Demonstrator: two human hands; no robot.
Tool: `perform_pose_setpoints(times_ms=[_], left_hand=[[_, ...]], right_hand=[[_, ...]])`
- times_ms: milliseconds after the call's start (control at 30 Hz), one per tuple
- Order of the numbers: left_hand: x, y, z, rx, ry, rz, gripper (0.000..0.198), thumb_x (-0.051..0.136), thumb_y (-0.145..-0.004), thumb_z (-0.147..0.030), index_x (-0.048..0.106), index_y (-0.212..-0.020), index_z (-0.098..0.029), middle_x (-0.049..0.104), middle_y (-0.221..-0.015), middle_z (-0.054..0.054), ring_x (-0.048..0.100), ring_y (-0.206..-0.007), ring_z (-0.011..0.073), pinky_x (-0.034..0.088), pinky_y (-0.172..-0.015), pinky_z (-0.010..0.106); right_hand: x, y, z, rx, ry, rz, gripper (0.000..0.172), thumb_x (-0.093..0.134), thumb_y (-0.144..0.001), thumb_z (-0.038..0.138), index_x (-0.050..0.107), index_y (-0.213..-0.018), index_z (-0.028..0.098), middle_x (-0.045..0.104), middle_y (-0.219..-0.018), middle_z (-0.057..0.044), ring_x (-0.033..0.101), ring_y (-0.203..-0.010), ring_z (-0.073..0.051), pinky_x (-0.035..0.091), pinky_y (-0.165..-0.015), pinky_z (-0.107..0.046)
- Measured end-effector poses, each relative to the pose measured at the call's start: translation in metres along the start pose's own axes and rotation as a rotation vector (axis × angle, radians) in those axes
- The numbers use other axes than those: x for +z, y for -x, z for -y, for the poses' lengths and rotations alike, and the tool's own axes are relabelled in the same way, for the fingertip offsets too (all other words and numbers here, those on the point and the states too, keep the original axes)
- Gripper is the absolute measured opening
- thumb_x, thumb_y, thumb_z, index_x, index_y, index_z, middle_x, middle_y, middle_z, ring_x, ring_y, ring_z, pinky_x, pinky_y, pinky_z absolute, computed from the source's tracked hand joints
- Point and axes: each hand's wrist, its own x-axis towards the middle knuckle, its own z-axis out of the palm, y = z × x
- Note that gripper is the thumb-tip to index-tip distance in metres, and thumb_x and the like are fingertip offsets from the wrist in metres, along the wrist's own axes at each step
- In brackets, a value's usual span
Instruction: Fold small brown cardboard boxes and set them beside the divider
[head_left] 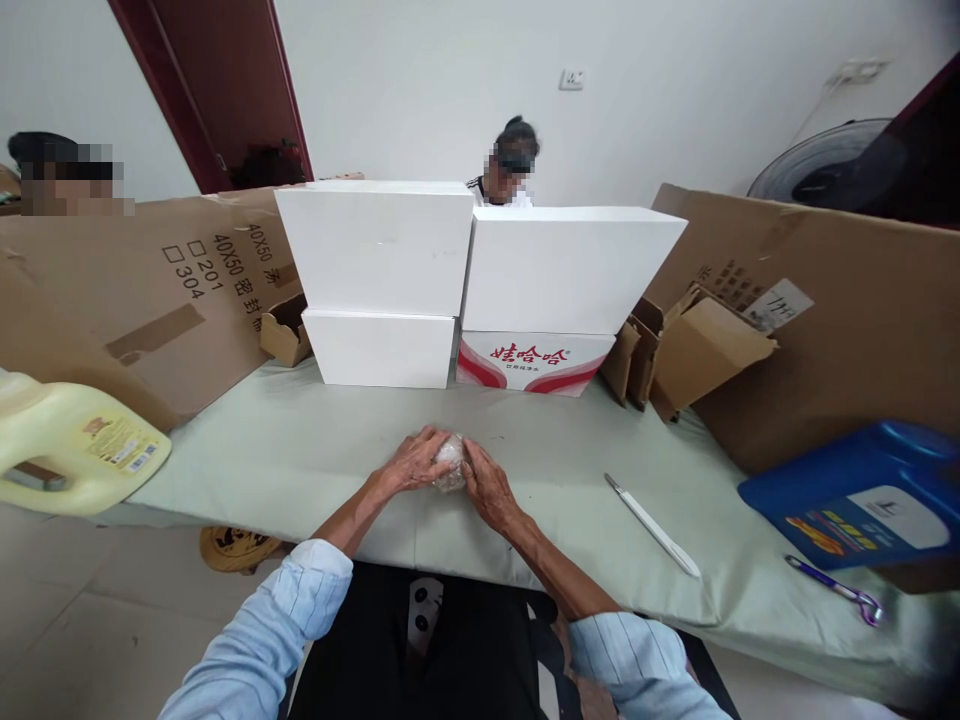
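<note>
Between my two hands, on the pale green tablecloth (pixel 360 430), sits a small round bundle of clear crinkled plastic (pixel 450 465). What is inside it cannot be made out. My left hand (pixel 416 460) presses on its left side with the fingers curved over it. On the opposite side my right hand (pixel 487 480) rests its fingers against the bundle, so both hands cup it. A white-handled knife (pixel 652 525), like a scalpel, lies to the right of my right hand, apart from it.
White boxes (pixel 375 250) and a red-and-white box (pixel 536 362) stand stacked ahead. Cardboard sheets (pixel 150 290) flank the table. A yellow jug (pixel 82 445) lies left; a blue jug (pixel 862 500) and a purple-handled tool (pixel 832 585) lie right. Two people sit beyond.
</note>
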Motion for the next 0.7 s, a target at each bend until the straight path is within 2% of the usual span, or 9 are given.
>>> perform_pose_setpoints(times_ms=[133, 233, 300, 367, 467, 533, 600, 700], left_hand=[[0.015, 0.002, -0.004, -0.076, -0.016, -0.055, 0.048, 0.057, -0.103, -0.044, 0.056, -0.147, -0.024, 0.061, -0.139, 0.014, 0.061, -0.132, 0.0313, 0.051, -0.114, 0.046], [0.024, 0.004, -0.009, -0.152, -0.030, -0.093, 0.050, 0.057, -0.104, -0.045, 0.052, -0.149, -0.023, 0.059, -0.143, 0.015, 0.060, -0.135, 0.0319, 0.050, -0.115, 0.048], [0.026, 0.006, -0.013, -0.198, -0.037, -0.107, 0.053, 0.057, -0.104, -0.048, 0.050, -0.150, -0.023, 0.055, -0.150, 0.017, 0.059, -0.138, 0.0334, 0.048, -0.117, 0.051], [0.023, 0.009, -0.015, -0.233, -0.040, -0.114, 0.058, 0.056, -0.104, -0.055, 0.049, -0.152, -0.022, 0.049, -0.160, 0.021, 0.054, -0.146, 0.0373, 0.044, -0.120, 0.058], [0.012, 0.013, -0.014, -0.235, -0.029, -0.105, 0.070, 0.053, -0.103, -0.063, 0.044, -0.158, -0.021, 0.034, -0.174, 0.023, 0.036, -0.161, 0.0399, 0.037, -0.125, 0.063], [0.003, 0.014, -0.011, -0.188, -0.015, -0.065, 0.080, 0.060, -0.100, -0.066, 0.038, -0.164, -0.023, 0.030, -0.178, 0.020, 0.030, -0.165, 0.0370, 0.034, -0.129, 0.059], [-0.003, 0.014, -0.008, -0.132, -0.005, -0.014, 0.091, 0.071, -0.092, -0.064, 0.036, -0.166, -0.025, 0.032, -0.179, 0.017, 0.030, -0.166, 0.0348, 0.033, -0.131, 0.053], [-0.001, 0.012, -0.006, -0.100, -0.005, 0.010, 0.088, 0.074, -0.092, -0.054, 0.038, -0.166, -0.023, 0.036, -0.177, 0.017, 0.034, -0.164, 0.0348, 0.034, -0.130, 0.051]], right_hand=[[0.003, -0.010, -0.002, -0.029, -0.038, 0.017, 0.050, 0.038, -0.110, 0.025, 0.056, -0.156, 0.019, 0.070, -0.144, -0.016, 0.068, -0.134, -0.028, 0.058, -0.114, -0.050], [0.001, -0.016, -0.006, -0.038, -0.052, 0.020, 0.048, 0.040, -0.109, 0.028, 0.061, -0.152, 0.022, 0.073, -0.140, -0.013, 0.070, -0.130, -0.026, 0.059, -0.113, -0.047], [-0.003, -0.016, -0.008, -0.020, -0.046, -0.003, 0.048, 0.042, -0.109, 0.030, 0.060, -0.153, 0.023, 0.070, -0.145, -0.012, 0.067, -0.136, -0.026, 0.056, -0.117, -0.048], [-0.007, -0.009, -0.008, 0.027, -0.026, -0.055, 0.051, 0.040, -0.110, 0.030, 0.054, -0.158, 0.020, 0.063, -0.154, -0.015, 0.059, -0.145, -0.028, 0.051, -0.122, -0.053], [-0.009, 0.011, -0.003, 0.109, 0.013, -0.131, 0.056, 0.034, -0.113, 0.032, 0.045, -0.164, 0.014, 0.056, -0.160, -0.022, 0.053, -0.151, -0.032, 0.048, -0.123, -0.060], [-0.007, 0.026, 0.004, 0.135, 0.030, -0.141, 0.056, 0.037, -0.113, 0.037, 0.047, -0.163, 0.013, 0.059, -0.157, -0.023, 0.056, -0.148, -0.034, 0.051, -0.120, -0.061], [-0.001, 0.036, 0.011, 0.133, 0.044, -0.122, 0.055, 0.041, -0.113, 0.040, 0.049, -0.162, 0.015, 0.062, -0.154, -0.022, 0.061, -0.144, -0.034, 0.054, -0.118, -0.059], [0.008, 0.038, 0.016, 0.099, 0.062, -0.080, 0.054, 0.041, -0.113, 0.036, 0.049, -0.163, 0.017, 0.061, -0.156, -0.021, 0.061, -0.144, -0.032, 0.054, -0.119, -0.056]])
